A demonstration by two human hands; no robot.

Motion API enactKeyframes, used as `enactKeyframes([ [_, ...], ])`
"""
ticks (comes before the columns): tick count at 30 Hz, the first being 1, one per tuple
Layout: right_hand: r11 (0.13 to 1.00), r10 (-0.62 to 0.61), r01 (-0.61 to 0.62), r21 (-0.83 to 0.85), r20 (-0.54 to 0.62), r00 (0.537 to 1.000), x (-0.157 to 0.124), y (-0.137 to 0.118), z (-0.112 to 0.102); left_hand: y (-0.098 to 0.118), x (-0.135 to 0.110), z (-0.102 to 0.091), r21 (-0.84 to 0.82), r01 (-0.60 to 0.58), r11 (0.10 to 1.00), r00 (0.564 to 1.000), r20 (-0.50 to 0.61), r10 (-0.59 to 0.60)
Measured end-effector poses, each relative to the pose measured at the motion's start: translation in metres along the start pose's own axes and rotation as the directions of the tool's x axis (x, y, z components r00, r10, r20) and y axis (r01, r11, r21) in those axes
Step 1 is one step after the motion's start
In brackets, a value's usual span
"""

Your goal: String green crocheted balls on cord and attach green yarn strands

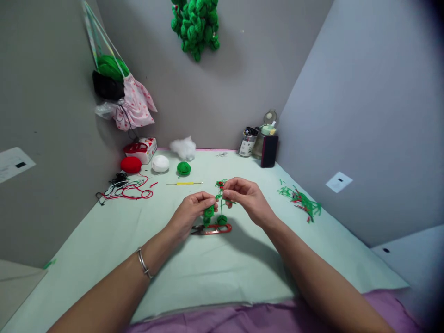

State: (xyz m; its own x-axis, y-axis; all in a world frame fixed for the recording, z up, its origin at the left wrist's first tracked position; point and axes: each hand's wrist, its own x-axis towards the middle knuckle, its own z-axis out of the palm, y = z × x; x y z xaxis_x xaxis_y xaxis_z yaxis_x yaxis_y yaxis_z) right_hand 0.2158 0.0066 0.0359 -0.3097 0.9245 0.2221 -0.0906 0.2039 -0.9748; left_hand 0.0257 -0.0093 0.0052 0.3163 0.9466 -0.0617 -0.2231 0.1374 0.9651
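My left hand (pixel 192 210) is closed on a small green crocheted piece (pixel 208 212), thumb and forefinger pinched at its top. Just to the right, my right hand (pixel 250 200) has its fingertips pinched together on green yarn (pixel 219 196) that reaches across to the left hand. A green strand runs down to a small round green piece (pixel 222 219) below the hands. Close under both lie red-handled thread snips (pixel 217 229), their dark blades pointing left. Behind the fingers, a small tangle of green and red yarn (pixel 221 184) is partly covered.
A yellow crochet hook (pixel 185 183) lies beyond my left hand. Farther back sit red (pixel 131 164), white (pixel 160 163) and green (pixel 183 168) yarn balls and white stuffing (pixel 183 148). Yarn scraps (pixel 301 201) lie at right, near a dark phone-like block (pixel 269 151).
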Motion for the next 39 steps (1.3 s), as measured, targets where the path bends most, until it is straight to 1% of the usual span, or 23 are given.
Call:
enactKeyframes([
  [2, 1.0, -0.028, 0.028, -0.005, 0.006, 1.0, -0.001, 0.001, 0.003, 0.0, 0.0, 0.0, 0.001, -0.01, 1.0, 1.0, 0.007, 0.01],
  [5, 0.996, -0.064, 0.062, -0.067, -0.021, 0.998, -0.001, 0.003, 0.004, 0.0, 0.0, -0.001, -0.002, -0.013, 1.0, 1.0, 0.009, 0.014],
  [8, 0.992, -0.068, 0.063, -0.108, -0.046, 0.997, -0.001, 0.005, 0.003, 0.001, -0.001, 0.0, -0.013, -0.01, 1.0, 1.0, 0.001, 0.01],
  [17, 0.98, -0.062, 0.054, -0.189, -0.04, 0.997, -0.001, 0.005, 0.003, -0.001, 0.0, 0.0, -0.016, -0.032, 0.999, 0.999, 0.014, 0.032],
  [22, 0.972, -0.087, 0.079, -0.223, -0.028, 0.996, -0.002, 0.006, 0.001, -0.002, 0.0, -0.001, -0.009, -0.044, 0.999, 0.999, 0.021, 0.044],
  [25, 0.959, -0.128, 0.119, -0.258, -0.015, 0.992, -0.003, 0.007, 0.001, -0.001, 0.0, 0.001, -0.01, -0.045, 0.999, 0.999, 0.019, 0.045],
  [28, 0.926, -0.199, 0.194, -0.325, 0.017, 0.98, -0.004, 0.008, 0.001, 0.0, -0.001, 0.001, -0.023, -0.024, 0.999, 1.0, 0.013, 0.025],
  [32, 0.885, -0.259, 0.257, -0.387, 0.05, 0.965, -0.005, 0.006, 0.001, -0.001, -0.001, 0.0, -0.066, -0.002, 0.998, 1.0, 0.013, 0.003],
  [35, 0.87, -0.295, 0.292, -0.398, 0.056, 0.954, -0.005, 0.007, 0.003, -0.001, -0.001, -0.001, -0.136, 0.019, 0.991, 1.0, 0.017, -0.017],
  [39, 0.865, -0.332, 0.323, -0.385, 0.045, 0.942, -0.006, 0.011, 0.007, 0.0, -0.002, 0.0, -0.285, 0.115, 0.952, 0.992, 0.082, -0.095],
])
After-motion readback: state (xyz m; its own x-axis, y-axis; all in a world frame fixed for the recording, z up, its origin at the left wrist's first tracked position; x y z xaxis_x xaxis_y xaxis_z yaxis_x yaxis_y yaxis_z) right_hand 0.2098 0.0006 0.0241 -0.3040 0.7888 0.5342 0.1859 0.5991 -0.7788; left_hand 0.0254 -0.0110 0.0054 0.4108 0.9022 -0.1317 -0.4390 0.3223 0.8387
